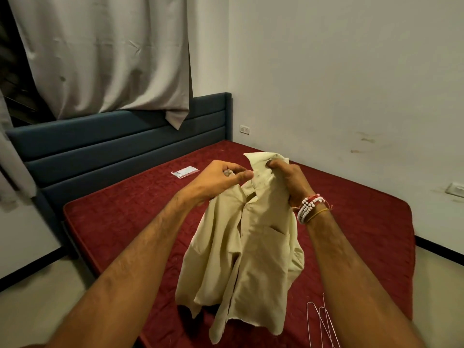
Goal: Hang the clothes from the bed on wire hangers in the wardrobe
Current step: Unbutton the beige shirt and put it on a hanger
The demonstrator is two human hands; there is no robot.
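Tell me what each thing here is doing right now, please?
shirt: held up by its top, hanging crumpled over the bed
left hand: grips the shirt
right hand: grips the shirt
wire hangers: lying bare on the bed
curtain: drawn, corner draped on the headboard
packet: lying flat on the bed

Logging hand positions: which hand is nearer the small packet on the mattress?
Left. The left hand is just right of the packet; the right hand grips the shirt farther right.

Above the red mattress, a cream shirt, collar in left hand and right hand, wire hangers nearby.
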